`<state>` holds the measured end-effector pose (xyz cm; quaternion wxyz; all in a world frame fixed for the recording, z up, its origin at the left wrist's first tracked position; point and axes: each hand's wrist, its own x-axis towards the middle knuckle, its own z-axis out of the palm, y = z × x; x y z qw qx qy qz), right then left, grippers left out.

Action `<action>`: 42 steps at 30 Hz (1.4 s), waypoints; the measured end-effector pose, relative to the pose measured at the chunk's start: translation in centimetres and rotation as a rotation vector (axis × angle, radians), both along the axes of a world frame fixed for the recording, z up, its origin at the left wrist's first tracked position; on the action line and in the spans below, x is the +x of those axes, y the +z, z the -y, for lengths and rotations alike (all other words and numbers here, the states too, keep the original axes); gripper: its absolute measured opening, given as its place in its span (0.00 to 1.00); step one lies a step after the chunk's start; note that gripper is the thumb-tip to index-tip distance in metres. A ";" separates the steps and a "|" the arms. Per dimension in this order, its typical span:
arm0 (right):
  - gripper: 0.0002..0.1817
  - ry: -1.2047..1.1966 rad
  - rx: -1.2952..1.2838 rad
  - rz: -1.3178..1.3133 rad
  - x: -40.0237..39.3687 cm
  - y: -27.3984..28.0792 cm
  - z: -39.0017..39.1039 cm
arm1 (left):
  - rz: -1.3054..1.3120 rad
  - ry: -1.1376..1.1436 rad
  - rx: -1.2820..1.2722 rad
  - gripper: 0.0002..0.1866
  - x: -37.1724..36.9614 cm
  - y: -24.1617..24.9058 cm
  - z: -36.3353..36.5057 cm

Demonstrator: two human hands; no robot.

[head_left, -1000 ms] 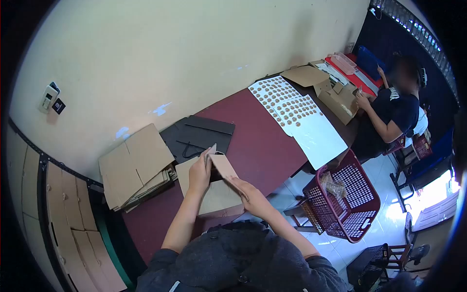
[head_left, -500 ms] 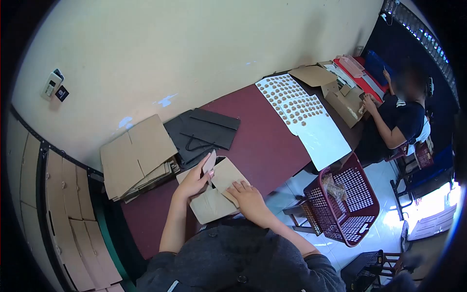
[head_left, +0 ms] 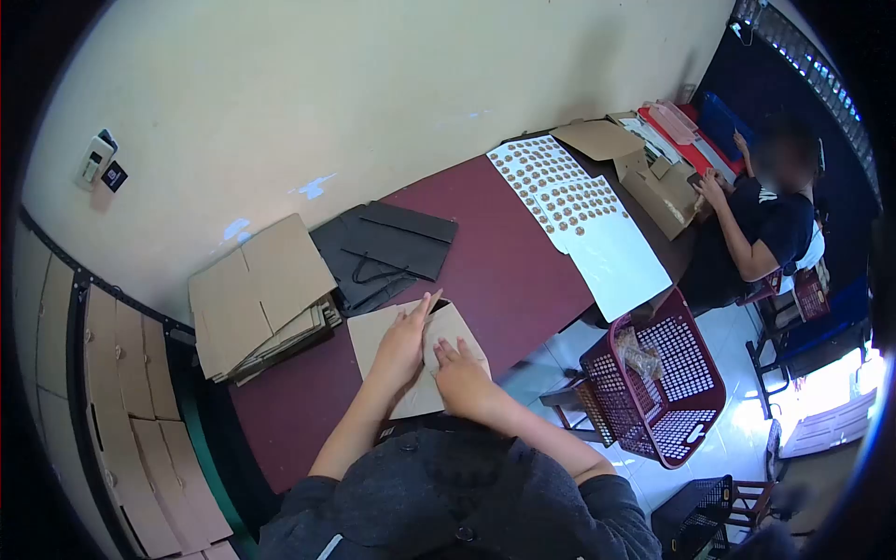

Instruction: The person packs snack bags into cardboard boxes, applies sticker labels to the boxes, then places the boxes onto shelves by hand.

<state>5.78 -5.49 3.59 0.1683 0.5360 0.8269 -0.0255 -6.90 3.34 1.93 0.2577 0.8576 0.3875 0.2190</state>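
A brown cardboard box with its flaps partly folded lies at the table's near edge, just in front of my body. My left hand rests over the middle of it, fingers stretched toward the far edge. On the right-hand flap lies my right hand, its fingers spread and pressing on the cardboard. The two hands are close together, with a fold of cardboard between them. What is under my palms is hidden.
Flat cardboard pieces are stacked at the left, beside black paper bags. White sheets with round stickers lie on the maroon table. A maroon basket stands at the right. A co-worker sits by an open box.
My left hand has moved right, from the raised flap to the middle of the box. My right hand has shifted slightly left, and the raised flaps now lie lower.
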 end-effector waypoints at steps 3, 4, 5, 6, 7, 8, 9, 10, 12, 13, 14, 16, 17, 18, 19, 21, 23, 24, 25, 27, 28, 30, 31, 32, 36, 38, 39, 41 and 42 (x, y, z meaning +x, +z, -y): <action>0.36 -0.006 -0.273 -0.067 0.7 2.6 -1.3 | 0.076 -0.080 0.086 0.34 1.1 0.4 1.2; 0.41 -0.111 -0.293 -0.210 1.0 1.9 -1.7 | 0.063 -0.078 0.057 0.33 1.5 0.9 1.6; 0.45 -0.216 -0.313 -0.353 1.3 1.0 -2.0 | 0.062 -0.083 0.055 0.33 1.7 0.8 1.7; 0.47 -0.218 -0.229 -0.339 1.2 0.3 -1.9 | 0.073 -0.097 0.065 0.32 2.0 0.6 1.6; 0.47 -0.220 -0.230 -0.339 1.2 -0.4 -1.8 | 0.086 -0.108 0.076 0.32 2.1 0.5 1.4; 0.47 -0.210 -0.184 -0.344 1.2 -0.8 -1.9 | 0.129 -0.081 -0.008 0.28 2.1 0.3 0.9; 0.47 -0.198 -0.138 -0.347 1.2 -1.1 -2.0 | 0.132 -0.079 -0.004 0.28 2.1 1.0 0.7; 0.44 -0.167 -0.034 -0.497 1.4 -2.3 -1.6 | 0.098 -0.040 -0.109 0.26 2.0 1.9 0.7; 0.44 -0.177 0.021 -0.506 1.8 -3.4 -1.7 | 0.076 -0.007 -0.240 0.25 1.5 1.5 0.6; 0.43 -0.189 0.082 -0.512 2.0 -3.4 -1.7 | 0.077 -0.004 -0.241 0.25 1.4 0.4 0.4; 0.32 -0.150 0.261 -0.498 2.2 -3.3 -1.5 | 0.078 -0.050 -0.158 0.25 1.3 -0.7 0.3; 0.25 -0.201 0.212 -0.758 3.2 -4.2 -1.7 | 0.046 -0.095 -0.072 0.24 1.2 -1.3 0.6; 0.18 -0.251 0.161 -1.015 3.6 -4.8 -2.0 | 0.045 -0.095 -0.074 0.24 1.2 -1.4 0.6; 0.09 -0.256 0.410 -1.212 3.5 -5.1 -1.7 | -0.024 -0.106 -0.027 0.24 1.1 -1.6 0.5; 0.09 -0.253 0.406 -1.211 3.6 -5.3 -1.6 | -0.092 -0.115 0.020 0.24 1.0 -1.8 0.4; 0.09 -0.509 0.577 -1.531 3.9 -5.2 -1.3 | -0.107 -0.140 0.029 0.23 0.8 -1.7 0.3; 0.15 -0.641 0.559 -1.504 3.9 -4.7 -1.2 | -0.114 -0.228 0.010 0.21 0.5 -1.1 0.5; 0.20 -0.706 0.667 -1.287 3.8 -4.1 -1.5 | -0.114 -0.221 0.007 0.21 0.3 -0.9 0.7; 0.24 -0.760 0.770 -1.064 3.7 -3.8 -1.7 | -0.109 -0.208 0.030 0.20 -0.1 -0.6 0.9; 0.31 -0.786 0.735 -0.954 4.5 -4.9 -1.9 | -0.100 -0.198 0.060 0.19 -0.8 0.0 1.2; 0.31 -0.893 0.508 -1.077 5.0 -5.8 -2.2 | -0.011 0.002 0.088 0.18 -1.5 0.2 1.6; 0.31 -0.985 0.084 -1.268 6.4 -8.8 -2.5 | 0.220 0.281 0.061 0.17 -3.3 0.1 2.0; 0.31 -0.990 0.082 -1.268 6.7 -9.1 -2.3 | 0.363 0.363 0.013 0.18 -4.5 -0.1 2.1; 0.30 -0.976 0.047 -1.349 6.9 -9.5 -2.1 | 0.354 0.443 0.075 0.20 -5.5 -0.6 2.3; 0.27 -0.909 -0.082 -1.566 7.4 -8.9 -2.2 | 0.564 0.536 -0.638 0.24 -7.8 -5.7 2.1; 0.27 -0.953 -0.234 -1.641 7.7 -7.9 -2.7 | 0.687 0.521 -0.795 0.24 -7.5 -6.3 1.7; 0.27 -0.941 -0.237 -1.642 7.9 -8.2 -3.0 | 0.804 0.483 -0.954 0.25 -7.3 -6.0 1.5; 0.29 -0.908 -0.182 -1.597 8.7 -8.9 -3.7 | 0.913 0.407 -0.986 0.25 -7.0 -5.7 1.0; 0.29 -0.905 -0.174 -1.597 8.7 -7.0 -3.5 | 0.957 0.388 -0.912 0.25 -6.6 -4.6 1.1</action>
